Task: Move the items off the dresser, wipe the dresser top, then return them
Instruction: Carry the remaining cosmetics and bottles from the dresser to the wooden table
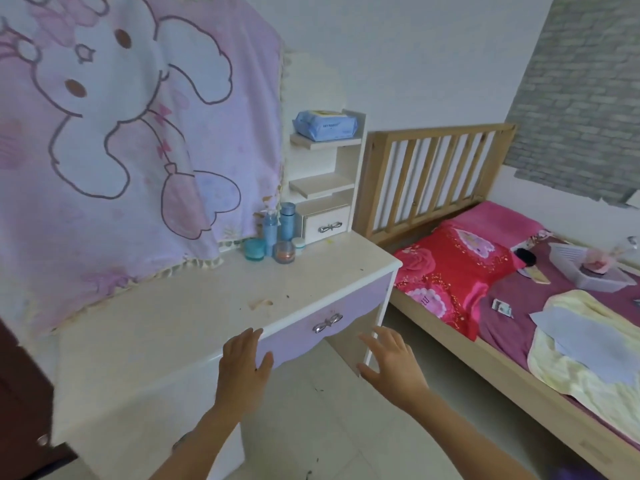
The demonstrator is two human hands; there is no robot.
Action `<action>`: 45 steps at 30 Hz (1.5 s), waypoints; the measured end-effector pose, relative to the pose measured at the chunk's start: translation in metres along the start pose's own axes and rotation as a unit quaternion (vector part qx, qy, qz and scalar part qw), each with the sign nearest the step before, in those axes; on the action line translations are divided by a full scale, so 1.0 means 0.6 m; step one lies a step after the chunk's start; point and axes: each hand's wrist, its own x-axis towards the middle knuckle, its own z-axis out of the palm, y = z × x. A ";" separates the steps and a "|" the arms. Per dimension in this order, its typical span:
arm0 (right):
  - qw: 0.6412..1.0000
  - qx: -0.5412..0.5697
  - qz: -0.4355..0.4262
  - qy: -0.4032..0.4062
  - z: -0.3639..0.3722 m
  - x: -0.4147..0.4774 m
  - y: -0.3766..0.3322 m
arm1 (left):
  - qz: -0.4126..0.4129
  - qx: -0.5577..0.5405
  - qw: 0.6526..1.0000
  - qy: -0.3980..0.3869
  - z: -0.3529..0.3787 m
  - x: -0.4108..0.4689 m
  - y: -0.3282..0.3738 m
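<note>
**Both hands bare and open at the dresser front**

Nearest of all, the left hand (244, 365) is held flat, fingers straight and slightly spread, with nothing in it. Its fingertips reach the top edge of the lilac drawer front (363, 299); whether they touch it I cannot tell. The right hand (391, 362) hovers beside it, lower than the drawer, fingers fanned wide and likewise holding nothing.

Beyond them lies the cream-white wooden dresser (173, 306), its top speckled with dark crumbs and a curled tan scrap (260, 303). The drawer carries a silver bow-shaped handle (327, 322).

At the back right corner of the top, the toiletries stand clustered: a round teal jar (255, 249), a pale blue spray bottle (269, 233), a taller blue capped bottle (287, 221), a clear jar with an orange band (284, 252) and a small white pot with a teal lid (298, 245). Just beside them rises a white shelf unit (346, 168), with a blue pack of wet wipes (325, 124) on its top shelf.

A pink cloth printed with a white rabbit (121, 133) hangs over the dresser's back. To the right stands a wooden-railed bed (433, 174) with red and pink bedding.
</note>
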 end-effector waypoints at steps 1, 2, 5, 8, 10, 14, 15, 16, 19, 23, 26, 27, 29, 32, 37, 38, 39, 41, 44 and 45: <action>1.000 0.004 -0.006 -0.014 0.002 0.031 0.016 | -0.010 0.001 1.000 0.008 0.008 0.024 0.005; 1.000 0.003 -0.011 -0.015 0.004 0.062 0.036 | -0.024 0.003 1.000 0.019 0.018 0.049 0.007; 0.998 0.006 -0.068 -0.001 0.008 0.163 0.082 | -0.064 0.020 0.996 0.061 0.040 0.118 0.019; 0.996 0.017 -0.074 -0.050 0.020 0.260 0.109 | -0.114 0.018 0.990 0.080 0.060 0.162 0.031; 0.992 0.032 -0.090 -0.082 0.031 0.308 0.112 | -0.154 0.004 0.984 0.086 0.076 0.174 0.036; 0.979 0.102 -0.108 -0.139 0.093 0.359 0.104 | -0.215 0.029 0.975 0.050 0.111 0.171 0.008; 0.976 0.112 -0.111 -0.150 0.106 0.372 0.098 | -0.226 0.040 0.972 0.046 0.113 0.174 -0.002; 0.974 0.120 -0.114 -0.157 0.120 0.387 0.092 | -0.235 0.049 0.969 0.054 0.110 0.180 -0.014; 0.971 0.119 -0.113 -0.174 0.150 0.438 0.081 | -0.246 0.080 0.962 0.082 0.091 0.218 -0.050; 0.974 0.097 -0.133 -0.156 0.175 0.528 0.068 | -0.236 0.073 0.964 0.103 0.069 0.306 -0.084; 0.978 0.078 -0.127 -0.146 0.181 0.599 0.052 | -0.230 0.050 0.967 0.093 0.067 0.376 -0.107; 0.979 0.067 -0.124 -0.145 0.184 0.620 0.047 | -0.230 0.040 0.969 0.086 0.067 0.396 -0.110; 0.982 0.060 -0.112 -0.142 0.195 0.657 0.034 | -0.223 0.020 0.972 0.072 0.073 0.438 -0.124; 0.983 0.069 -0.091 -0.142 0.224 0.691 0.009 | -0.203 0.022 0.977 0.054 0.079 0.493 -0.150; 0.976 0.072 -0.061 -0.195 0.277 0.687 -0.004 | -0.197 0.034 0.980 0.014 0.093 0.552 -0.169; 0.976 0.070 -0.058 -0.196 0.281 0.690 -0.002 | -0.197 0.037 0.980 0.010 0.097 0.564 -0.170; 0.977 0.071 -0.055 -0.191 0.283 0.696 0.001 | -0.194 0.042 0.980 0.007 0.100 0.578 -0.168; 0.981 0.067 -0.046 -0.179 0.290 0.715 0.012 | -0.190 0.055 0.980 -0.013 0.105 0.607 -0.160; 0.989 0.049 -0.040 -0.134 0.292 0.743 0.018 | -0.186 0.104 0.975 -0.056 0.115 0.646 -0.153; 0.991 0.048 -0.045 -0.112 0.294 0.753 0.021 | -0.182 0.117 0.975 -0.058 0.118 0.659 -0.150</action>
